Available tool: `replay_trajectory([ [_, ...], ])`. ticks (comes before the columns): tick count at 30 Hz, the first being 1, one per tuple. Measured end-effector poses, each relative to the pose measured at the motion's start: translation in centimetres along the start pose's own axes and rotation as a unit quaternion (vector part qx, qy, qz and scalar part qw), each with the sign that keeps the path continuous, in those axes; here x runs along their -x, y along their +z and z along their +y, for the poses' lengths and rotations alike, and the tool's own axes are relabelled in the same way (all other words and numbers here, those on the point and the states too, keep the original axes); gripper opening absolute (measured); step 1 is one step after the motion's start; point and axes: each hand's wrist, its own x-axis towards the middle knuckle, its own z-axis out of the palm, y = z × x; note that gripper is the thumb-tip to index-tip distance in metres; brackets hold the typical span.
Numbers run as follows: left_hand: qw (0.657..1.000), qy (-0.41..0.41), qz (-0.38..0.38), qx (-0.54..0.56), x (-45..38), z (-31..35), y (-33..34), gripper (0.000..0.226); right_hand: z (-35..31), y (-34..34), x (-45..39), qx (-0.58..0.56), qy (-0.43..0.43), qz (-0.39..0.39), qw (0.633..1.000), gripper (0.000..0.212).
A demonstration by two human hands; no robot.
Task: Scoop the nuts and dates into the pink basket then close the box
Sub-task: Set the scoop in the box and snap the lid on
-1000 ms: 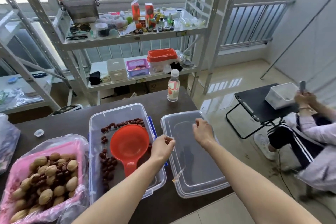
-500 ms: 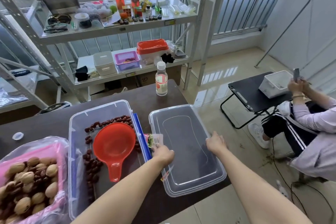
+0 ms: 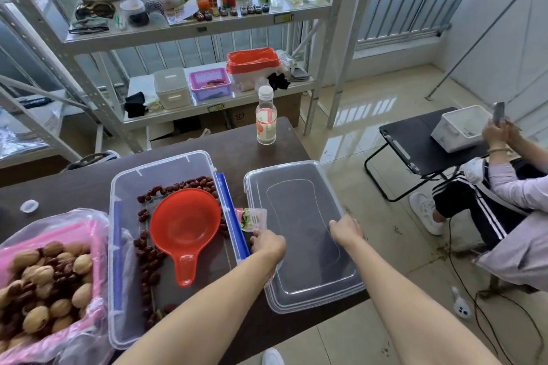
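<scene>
The pink basket, lined with a clear bag, stands at the left and holds walnuts and dates. Beside it is the clear box with blue latches. Inside lie a red scoop and loose dates. The clear lid lies flat on the table to the right of the box. My left hand grips the lid's left rim. My right hand grips its right rim. A small clear packet sticks up by my left fingers; I cannot tell whether they hold it.
A water bottle stands at the table's far edge, and a white cap lies at the far left. Metal shelves full of items stand behind. A person sits to the right beside a small black table.
My right hand moved across the lid to its right rim. My left hand went from the box's edge to the lid's left rim. The small packet has come into sight.
</scene>
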Motion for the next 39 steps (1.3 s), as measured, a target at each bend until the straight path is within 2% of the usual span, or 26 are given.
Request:
replay_trajectory([
  [5, 1.0, 0.01, 0.016, 0.019, 1.3, -0.1, -0.2, 0.064, 0.1, -0.4, 0.4, -0.003, -0.009, 0.045, 0.999, 0.046],
  [10, 0.997, 0.045, 0.026, 0.056, 2.8, -0.2, -0.8, 0.064, -1.1, -1.8, 1.6, -0.026, -0.032, 0.134, 0.99, 0.043],
  [14, 0.99, 0.097, 0.062, 0.078, 4.2, 0.1, -2.2, 0.068, -3.0, -3.4, 2.9, -0.09, -0.061, 0.214, 0.971, 0.04],
  [18, 0.975, 0.14, 0.108, 0.133, 6.1, 0.5, -4.9, 0.05, -5.6, -4.5, 4.4, -0.152, -0.097, 0.27, 0.946, 0.04],
  [20, 0.966, 0.148, 0.134, 0.166, 6.8, 0.5, -6.6, 0.053, -6.9, -4.6, 5.1, -0.166, -0.115, 0.282, 0.938, 0.04],
  [25, 0.939, 0.183, 0.216, 0.196, 6.7, -1.2, -10.8, 0.054, -10.5, -3.8, 7.2, -0.192, -0.162, 0.272, 0.929, 0.039],
  [31, 0.932, 0.147, 0.253, 0.214, 5.6, -5.0, -15.4, 0.059, -14.5, -1.1, 10.6, -0.198, -0.221, 0.231, 0.926, 0.042],
  [36, 0.929, 0.098, 0.272, 0.232, 4.9, -8.9, -18.6, 0.036, -16.7, 2.1, 13.4, -0.151, -0.251, 0.187, 0.938, 0.051],
  [39, 0.923, 0.09, 0.285, 0.245, 4.0, -11.7, -20.0, 0.035, -17.4, 4.0, 15.0, -0.126, -0.258, 0.154, 0.945, 0.05],
])
